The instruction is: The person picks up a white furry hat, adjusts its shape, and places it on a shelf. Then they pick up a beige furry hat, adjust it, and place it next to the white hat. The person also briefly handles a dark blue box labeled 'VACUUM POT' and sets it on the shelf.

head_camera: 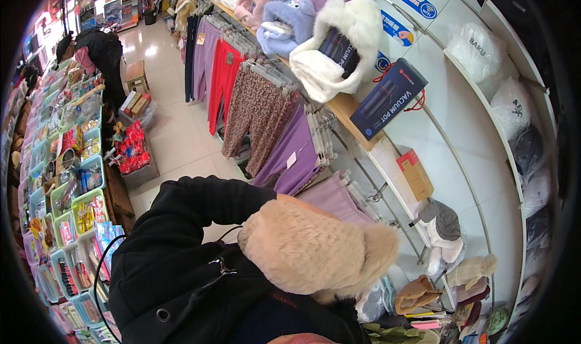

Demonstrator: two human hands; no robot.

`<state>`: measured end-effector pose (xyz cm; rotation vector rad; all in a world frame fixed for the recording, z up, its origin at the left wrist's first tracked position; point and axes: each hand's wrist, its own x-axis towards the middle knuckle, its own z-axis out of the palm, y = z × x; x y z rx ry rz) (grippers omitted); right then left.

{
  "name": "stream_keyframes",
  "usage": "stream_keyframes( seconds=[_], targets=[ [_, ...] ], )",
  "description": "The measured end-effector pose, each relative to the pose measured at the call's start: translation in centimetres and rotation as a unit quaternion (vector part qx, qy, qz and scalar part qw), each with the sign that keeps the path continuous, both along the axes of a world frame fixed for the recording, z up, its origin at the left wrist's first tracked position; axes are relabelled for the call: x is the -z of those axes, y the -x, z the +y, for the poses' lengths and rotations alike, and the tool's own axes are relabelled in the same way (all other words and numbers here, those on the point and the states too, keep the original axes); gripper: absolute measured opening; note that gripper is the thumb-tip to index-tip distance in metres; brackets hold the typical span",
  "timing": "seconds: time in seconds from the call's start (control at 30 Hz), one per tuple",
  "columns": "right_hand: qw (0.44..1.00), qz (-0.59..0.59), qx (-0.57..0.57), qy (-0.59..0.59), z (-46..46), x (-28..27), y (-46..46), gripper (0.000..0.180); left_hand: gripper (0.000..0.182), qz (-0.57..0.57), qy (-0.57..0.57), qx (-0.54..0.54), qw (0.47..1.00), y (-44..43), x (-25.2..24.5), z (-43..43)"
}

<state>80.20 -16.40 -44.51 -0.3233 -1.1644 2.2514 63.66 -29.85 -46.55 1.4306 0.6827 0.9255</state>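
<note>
A beige plush fur hat (308,248) is right in front of my chest, over the black jacket (181,253). My left arm, in its black sleeve, bends across to the hat's upper edge. A strip of bare skin, the wrist or edge of my left hand (302,203), shows along that edge; its fingers are hidden behind or inside the hat, so their grip cannot be seen. My right hand is out of view. Beyond the hat hang light mauve trousers (333,196) on clear hangers.
Trousers (256,112) hang from a shelf bearing plush hats (286,21) and a dark vacuum pot box (388,98). More hats (415,294) sit at lower right. Baskets of small goods (88,207) stand at left. A bending person (102,58), a wooden stool (136,75) and a crate (140,176) are farther off.
</note>
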Motion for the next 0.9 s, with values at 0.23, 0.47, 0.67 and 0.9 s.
stream_keyframes(
  seconds=[0.23, 0.47, 0.67, 0.9],
  targets=[
    [1.000, 0.017, -0.007, 0.003, 0.2, -0.7, 0.1, 0.069, 0.037, -0.035, -0.093, -0.111, 0.989, -0.7, -6.6, 3.7],
    [0.998, 0.052, -0.022, 0.016, 0.0, -2.1, 1.1, 0.069, 0.037, -0.068, -0.043, -0.270, 0.959, -1.6, -9.8, 5.6],
    [0.992, 0.115, -0.034, 0.046, 0.7, -3.8, 3.7, 0.069, 0.054, -0.106, -0.003, -0.405, 0.908, 3.6, -11.3, 3.2],
    [0.984, 0.162, -0.035, 0.068, 0.2, -5.3, 4.7, 0.069, 0.062, 0.056, -0.145, -0.354, 0.922, 7.6, -14.2, -1.1]
  ],
)
